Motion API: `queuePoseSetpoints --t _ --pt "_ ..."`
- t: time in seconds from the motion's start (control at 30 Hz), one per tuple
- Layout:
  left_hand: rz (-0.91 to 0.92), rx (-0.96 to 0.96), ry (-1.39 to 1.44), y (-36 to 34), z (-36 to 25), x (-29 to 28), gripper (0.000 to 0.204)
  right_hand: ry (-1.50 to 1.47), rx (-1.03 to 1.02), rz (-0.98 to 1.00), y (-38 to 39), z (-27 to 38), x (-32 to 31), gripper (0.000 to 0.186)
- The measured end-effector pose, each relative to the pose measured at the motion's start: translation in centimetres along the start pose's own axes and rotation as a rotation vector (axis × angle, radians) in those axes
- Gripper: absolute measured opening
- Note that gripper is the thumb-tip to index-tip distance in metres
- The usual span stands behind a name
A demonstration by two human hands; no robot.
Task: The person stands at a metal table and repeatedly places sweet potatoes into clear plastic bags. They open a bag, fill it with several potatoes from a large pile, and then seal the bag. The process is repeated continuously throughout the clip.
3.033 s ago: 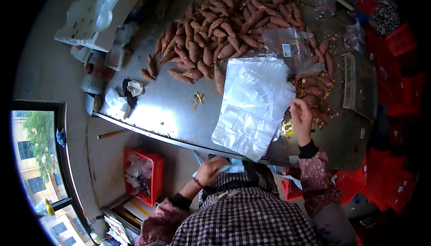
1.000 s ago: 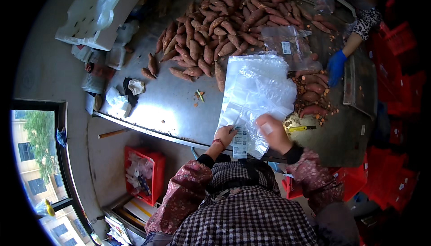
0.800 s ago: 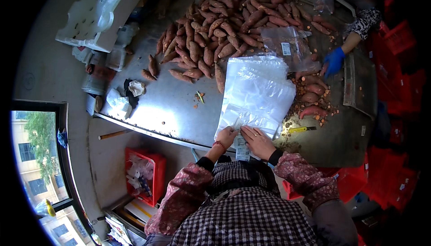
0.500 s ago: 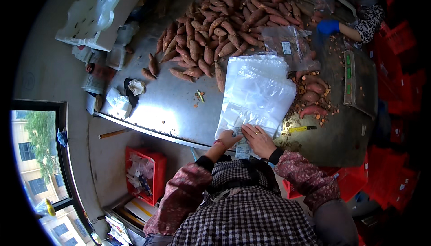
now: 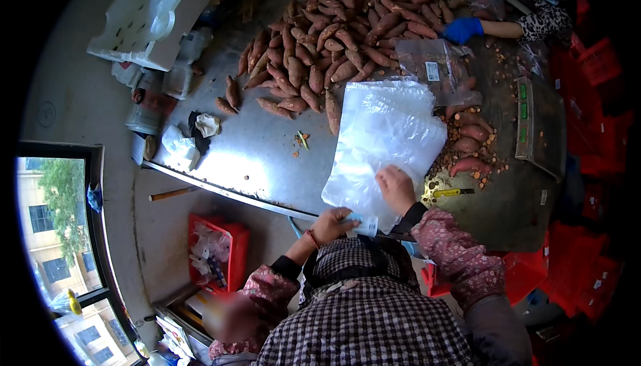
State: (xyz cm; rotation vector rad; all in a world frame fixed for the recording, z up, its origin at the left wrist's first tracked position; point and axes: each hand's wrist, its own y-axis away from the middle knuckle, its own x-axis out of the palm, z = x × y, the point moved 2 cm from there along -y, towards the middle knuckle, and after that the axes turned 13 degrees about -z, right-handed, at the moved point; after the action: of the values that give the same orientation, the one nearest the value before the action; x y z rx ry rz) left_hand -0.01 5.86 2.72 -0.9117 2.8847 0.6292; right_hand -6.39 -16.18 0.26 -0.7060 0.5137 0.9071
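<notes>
A stack of clear plastic bags (image 5: 384, 126) lies fanned on the metal table in front of me. My left hand (image 5: 330, 226) is closed on a strip of printed labels (image 5: 365, 224) at the table's near edge, just below the stack. On the lower part of the bags sits my right hand (image 5: 396, 189), its fingers curled and pressed together at the plastic, apparently gripping the top bag; the fingertips are partly hidden. Beyond the stack rises a large heap of sweet potatoes (image 5: 314, 46).
A yellow utility knife (image 5: 453, 192) lies right of the bags, near several sweet potatoes (image 5: 469, 146) and scattered scraps. At the far right, a co-worker's blue-gloved hand (image 5: 462, 30) reaches to the heap. A red crate (image 5: 238, 252) stands below the table's left edge.
My hands have moved apart: the left drew back left and down with the label strip, the right shifted up and right over the bags. The co-worker's gloved hand moved left to the heap.
</notes>
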Motion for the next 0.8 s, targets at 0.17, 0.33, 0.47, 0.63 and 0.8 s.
queuePoseSetpoints --t 0.17,0.33,0.47,0.63,0.8 --pt "0.003 -0.143 0.029 -5.3 -1.2 0.9 0.022 -0.286 0.362 0.114 -3.1 -2.7 -2.1 0.010" --pt "0.443 0.064 0.006 -3.5 -6.0 1.8 0.017 -0.427 0.508 0.353 -2.4 -4.1 -2.1 0.011" --pt "0.221 0.253 -0.048 -2.4 -10.5 1.1 0.019 -0.447 0.406 0.335 -0.7 -5.3 -1.0 0.013" --pt "-0.244 0.354 -0.513 -4.0 -6.0 0.2 0.018 -0.462 0.406 0.356 -1.8 -3.4 -1.5 0.013" --pt "-0.153 0.387 -0.590 -7.4 1.2 2.5 0.015 -0.425 0.362 0.414 -2.4 -3.3 -0.9 0.011"
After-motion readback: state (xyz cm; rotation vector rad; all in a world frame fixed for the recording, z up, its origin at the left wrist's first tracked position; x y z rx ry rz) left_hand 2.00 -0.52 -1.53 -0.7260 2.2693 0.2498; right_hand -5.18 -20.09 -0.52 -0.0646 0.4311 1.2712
